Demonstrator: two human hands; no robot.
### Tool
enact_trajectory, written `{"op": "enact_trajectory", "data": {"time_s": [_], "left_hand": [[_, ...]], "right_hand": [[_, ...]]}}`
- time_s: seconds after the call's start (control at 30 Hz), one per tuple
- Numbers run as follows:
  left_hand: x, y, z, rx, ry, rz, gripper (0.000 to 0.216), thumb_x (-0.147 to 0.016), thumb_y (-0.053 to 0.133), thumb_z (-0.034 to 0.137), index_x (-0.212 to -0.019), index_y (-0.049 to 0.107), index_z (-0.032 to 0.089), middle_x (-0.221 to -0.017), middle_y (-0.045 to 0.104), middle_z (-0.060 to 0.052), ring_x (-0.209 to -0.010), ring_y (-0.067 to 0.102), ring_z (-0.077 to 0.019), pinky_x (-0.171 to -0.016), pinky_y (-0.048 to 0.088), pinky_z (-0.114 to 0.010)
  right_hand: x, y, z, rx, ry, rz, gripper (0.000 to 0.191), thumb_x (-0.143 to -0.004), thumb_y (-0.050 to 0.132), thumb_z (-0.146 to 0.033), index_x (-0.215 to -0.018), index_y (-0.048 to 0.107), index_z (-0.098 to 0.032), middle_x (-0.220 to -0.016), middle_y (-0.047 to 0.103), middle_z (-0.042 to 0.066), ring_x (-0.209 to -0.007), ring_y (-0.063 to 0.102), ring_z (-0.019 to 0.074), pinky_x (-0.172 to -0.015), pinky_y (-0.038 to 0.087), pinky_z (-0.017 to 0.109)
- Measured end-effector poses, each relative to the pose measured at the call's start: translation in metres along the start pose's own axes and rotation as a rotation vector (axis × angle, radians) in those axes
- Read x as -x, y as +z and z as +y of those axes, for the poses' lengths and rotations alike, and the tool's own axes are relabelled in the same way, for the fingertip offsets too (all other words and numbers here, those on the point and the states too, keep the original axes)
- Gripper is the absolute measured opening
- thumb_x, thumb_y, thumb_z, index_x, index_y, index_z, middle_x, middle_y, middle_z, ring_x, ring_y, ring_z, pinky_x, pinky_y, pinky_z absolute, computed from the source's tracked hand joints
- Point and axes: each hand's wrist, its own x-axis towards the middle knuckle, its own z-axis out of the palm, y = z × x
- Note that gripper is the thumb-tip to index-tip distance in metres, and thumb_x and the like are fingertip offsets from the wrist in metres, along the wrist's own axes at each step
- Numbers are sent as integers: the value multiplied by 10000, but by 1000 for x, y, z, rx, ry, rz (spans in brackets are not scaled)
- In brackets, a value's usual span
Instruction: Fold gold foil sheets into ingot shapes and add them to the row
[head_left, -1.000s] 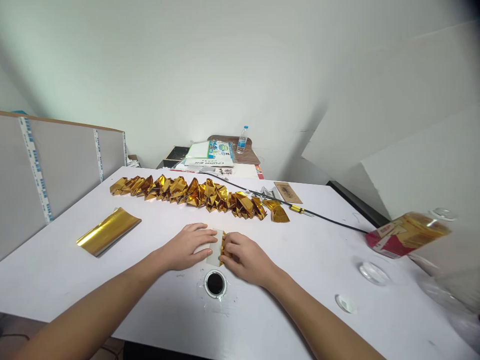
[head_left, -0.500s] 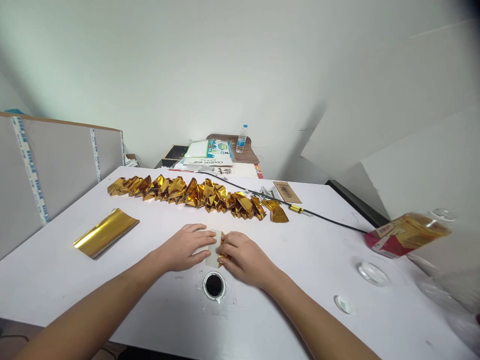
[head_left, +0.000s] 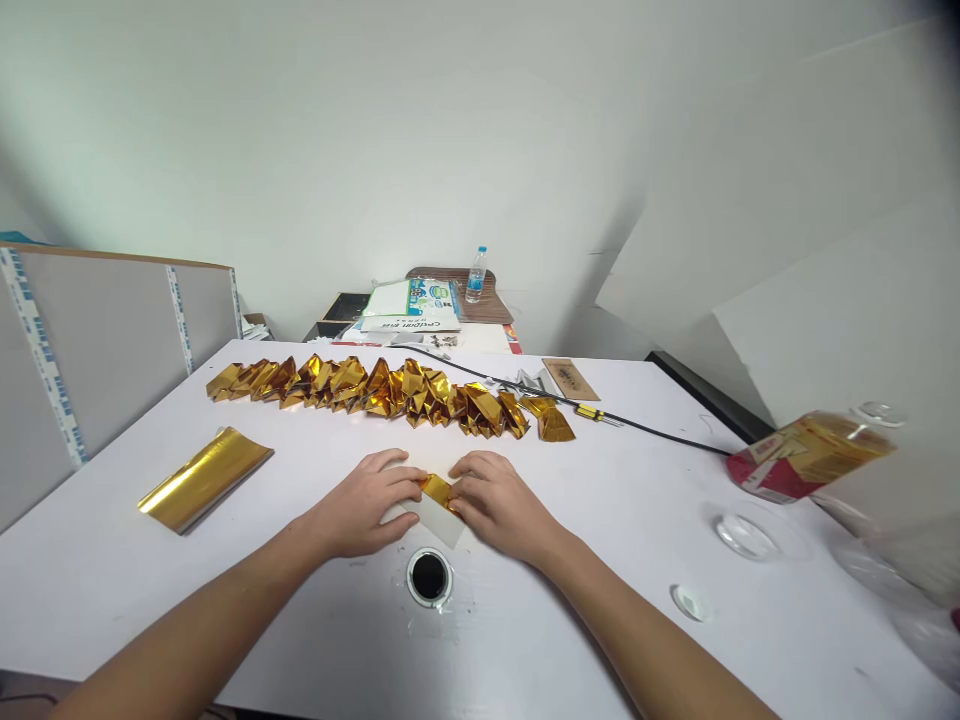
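Observation:
A small sheet of gold foil paper lies on the white table between my hands, its pale underside showing toward me and a gold strip folded over. My left hand holds it from the left, fingertips on the fold and thumb on the pale part. On the other side, the curled fingers of my right hand grip the gold strip's right end. Just in front of the sheet sits a small round dish with a black centre. Farther left lies a curved stack of gold foil sheets.
A long row of folded gold foil pieces runs across the back of the table. Behind it stretch a black cable and a brown card. To the right are a tilted bottle of yellow liquid, a clear lid and a white cap.
The paper has turned from nearly upright to slanted, and more of its gold strip shows. My hands have shifted slightly apart, the right one to the right. The view has moved a little.

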Motion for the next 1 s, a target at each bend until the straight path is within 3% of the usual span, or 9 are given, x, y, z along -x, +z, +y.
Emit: {"op": "enact_trajectory", "data": {"time_s": [0.53,1.0], "left_hand": [[-2,-1,2,49,-27,-17,224,-953,639,257,-1172,683,267,-1372,694,-46,-1300,556,-295,-1126,456,-476],[-3,-3,2,50,-29,-13,206,-969,614,261,-1163,683,263,-1369,696,-51,-1291,564,-295,-1121,457,-478]], "right_hand": [[1,-5,-6,76,67,-64,159,-1015,608,-257,-1021,767,-260,-1176,735,100,-1200,583,298,-1079,376,572],[1,-7,-7,79,80,-84,150,-1003,613,-258,-1013,763,-257,-1172,735,99,-1191,587,294,-1071,381,553]]}}
